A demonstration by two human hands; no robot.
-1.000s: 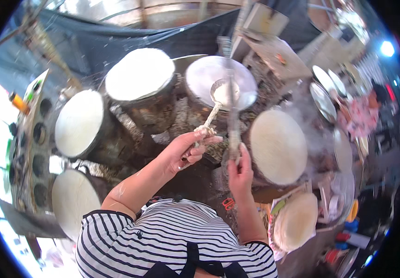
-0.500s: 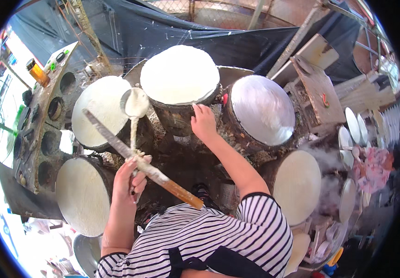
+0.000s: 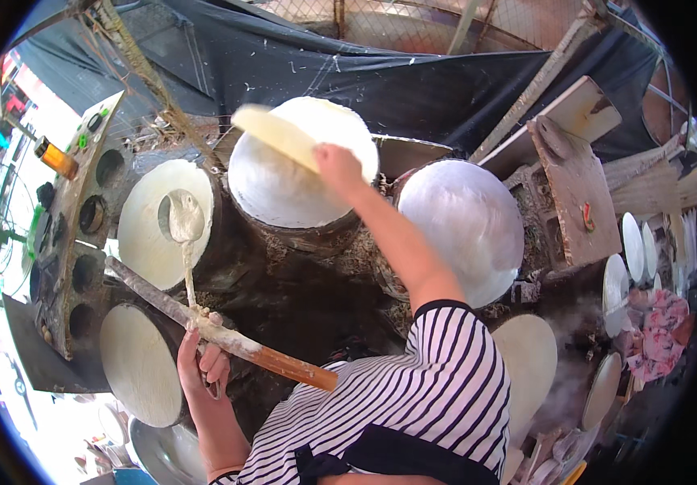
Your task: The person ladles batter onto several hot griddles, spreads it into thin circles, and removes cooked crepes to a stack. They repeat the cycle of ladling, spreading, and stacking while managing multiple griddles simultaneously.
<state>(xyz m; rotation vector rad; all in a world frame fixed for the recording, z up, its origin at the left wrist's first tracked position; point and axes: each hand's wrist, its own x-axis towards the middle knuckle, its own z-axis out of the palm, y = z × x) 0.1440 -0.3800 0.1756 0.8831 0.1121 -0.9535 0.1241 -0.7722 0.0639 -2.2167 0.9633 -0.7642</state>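
Note:
My left hand (image 3: 204, 360) is closed round the batter-crusted handle of a ladle (image 3: 187, 214) and a long stick (image 3: 154, 299) with a brown wooden end. The ladle bowl, coated in pale batter, hangs over the left griddle (image 3: 138, 230), which is covered with a pale layer. My right hand (image 3: 338, 167) grips the edge of a thin pale crepe (image 3: 277, 141), which is folded up off the middle griddle (image 3: 292, 198). Beneath it the bare metal of that griddle shows. To the right sits a round shiny griddle (image 3: 461, 226) with a thin whitish film.
Another pale-covered griddle (image 3: 140, 364) is at the lower left, and one (image 3: 526, 364) at the lower right, near rising steam. A board with round holes (image 3: 86, 242) runs along the left. A wooden board (image 3: 572, 194) leans at the right; black sheeting (image 3: 413, 89) hangs behind.
My right hand has taken hold of the crepe's edge and raised it up and leftward off the middle griddle. My left hand, with ladle and stick, has moved left and lower.

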